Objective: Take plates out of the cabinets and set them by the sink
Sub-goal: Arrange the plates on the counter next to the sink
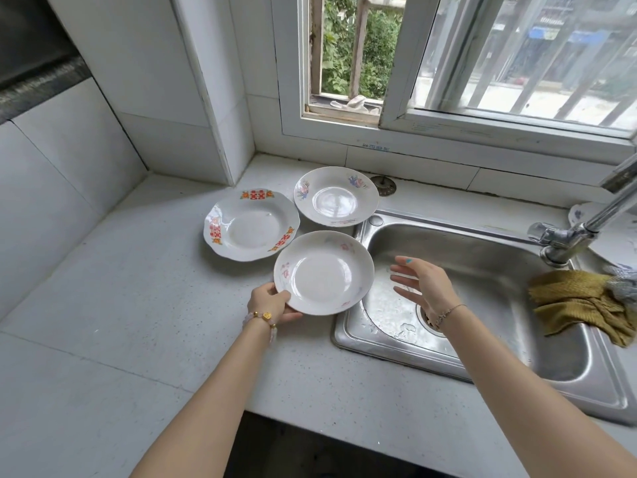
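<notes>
Plate with faint pink flowers (pixel 324 272) nearest, pinched at its near-left rim by the left hand (pixel 270 303): thumb curled over the top, fingers tucked beneath. Right edge of it reaching over the left rim of the steel sink (pixel 482 257); far-left edge overlapping the scalloped plate with red characters (pixel 251 226). Cannot tell whether resting on or held just above the white counter (pixel 138 305). Behind both, a 3rd, the plate with blue and pink flowers (pixel 336 196), flat on the counter at the sink's back-left corner. Right hand (pixel 424 282) over the basin, just right of the held plate, not touching it: fingers straight and spread, nothing in them. Faucet (pixel 565 236) at the right; yellow cloth (pixel 582 305) draped over the sink's right rim.
</notes>
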Available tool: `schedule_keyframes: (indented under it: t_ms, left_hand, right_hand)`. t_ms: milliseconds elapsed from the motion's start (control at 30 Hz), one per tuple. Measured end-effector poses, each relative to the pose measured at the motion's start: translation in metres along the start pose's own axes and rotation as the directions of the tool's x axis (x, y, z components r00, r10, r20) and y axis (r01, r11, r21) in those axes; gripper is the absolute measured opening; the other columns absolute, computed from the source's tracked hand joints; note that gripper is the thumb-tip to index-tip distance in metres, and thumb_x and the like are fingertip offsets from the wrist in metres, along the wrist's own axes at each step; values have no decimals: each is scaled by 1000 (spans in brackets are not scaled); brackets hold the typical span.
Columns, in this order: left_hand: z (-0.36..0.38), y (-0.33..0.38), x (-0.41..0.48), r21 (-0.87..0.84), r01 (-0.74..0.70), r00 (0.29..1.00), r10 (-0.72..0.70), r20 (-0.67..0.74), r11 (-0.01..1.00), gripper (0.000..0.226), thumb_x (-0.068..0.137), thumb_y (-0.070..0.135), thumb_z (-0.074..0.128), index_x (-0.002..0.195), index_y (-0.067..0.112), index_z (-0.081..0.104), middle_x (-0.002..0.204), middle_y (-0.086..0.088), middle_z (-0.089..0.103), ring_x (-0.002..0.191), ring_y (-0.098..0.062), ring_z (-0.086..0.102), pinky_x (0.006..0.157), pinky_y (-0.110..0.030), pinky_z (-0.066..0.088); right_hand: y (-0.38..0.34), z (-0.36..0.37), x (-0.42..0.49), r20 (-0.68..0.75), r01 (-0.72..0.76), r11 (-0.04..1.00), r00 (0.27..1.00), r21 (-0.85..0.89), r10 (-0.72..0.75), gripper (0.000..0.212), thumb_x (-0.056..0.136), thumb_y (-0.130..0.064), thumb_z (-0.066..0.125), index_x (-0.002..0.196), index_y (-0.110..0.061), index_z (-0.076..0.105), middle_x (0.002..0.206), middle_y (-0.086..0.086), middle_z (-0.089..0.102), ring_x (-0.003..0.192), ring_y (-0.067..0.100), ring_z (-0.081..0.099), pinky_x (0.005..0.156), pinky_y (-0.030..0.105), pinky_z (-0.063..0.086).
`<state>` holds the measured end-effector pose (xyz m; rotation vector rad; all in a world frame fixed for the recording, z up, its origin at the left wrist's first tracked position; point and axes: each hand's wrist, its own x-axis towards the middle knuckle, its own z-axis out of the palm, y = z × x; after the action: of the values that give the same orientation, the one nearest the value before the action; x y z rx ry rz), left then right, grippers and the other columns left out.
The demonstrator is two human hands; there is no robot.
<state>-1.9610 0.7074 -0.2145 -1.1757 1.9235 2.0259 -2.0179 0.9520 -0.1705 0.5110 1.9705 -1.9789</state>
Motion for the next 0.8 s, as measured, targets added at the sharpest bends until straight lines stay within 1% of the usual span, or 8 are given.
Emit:
schedule_keyframes:
  t_ms: [167,300,433,500,567,667,800]
  left_hand:
    - [-6,6,-2,-88,38,999,-37,4,995,21,86,-7,54,104,4,55,103,-18,63,75,-31,66,46,-32,57]
    - [-13,6,-5,-148,89,994,-78,77,985,29,88,-4,54,116,3,54,105,-18,62,71,-28,65,46,-29,57]
    - [-22,4,-3,-156,120,987,-100,125,980,35,86,0,59,121,3,56,110,-20,63,80,-32,67,51,-32,59]
    - [-24,4,-3,-163,103,986,-79,147,981,32,86,-2,58,118,-2,58,104,-21,65,81,-30,67,54,-33,59]
    - [-24,4,-2,-149,75,989,-54,137,986,27,86,-5,55,113,-5,59,98,-22,66,78,-28,67,57,-34,60]
    - [-25,7,1,-119,50,995,-39,92,992,29,85,-7,55,114,-4,57,91,-19,66,74,-28,67,57,-36,60]
    - [-31,10,3,-96,37,997,-31,70,995,30,83,-9,56,112,-3,56,83,-18,65,70,-28,66,54,-36,59]
  right_hand:
    - [1,2,-2,21,-15,999,1000,30,14,28,97,-17,41,115,-7,61,100,9,66,97,25,62,85,35,51]
    - [4,4,-4,31,-22,999,999,39,21,25,97,-17,41,110,-9,62,97,7,67,97,25,63,86,36,52]
    - [6,7,-3,38,-23,999,999,49,21,26,97,-17,42,111,-9,62,95,7,67,94,24,64,86,36,52]
    - [5,9,-3,41,-32,998,999,62,29,26,96,-17,42,111,-8,62,95,7,67,95,24,64,87,36,52]
    - [5,11,-3,49,-47,996,998,82,44,24,96,-18,43,107,-9,63,96,8,68,96,25,64,89,38,51]
    - [4,11,-4,57,-64,991,997,116,58,23,96,-19,44,100,-11,65,97,9,68,95,24,65,91,40,52]
    - [5,8,-5,46,-73,989,997,125,68,23,96,-19,44,98,-11,65,99,10,69,96,25,65,90,40,52]
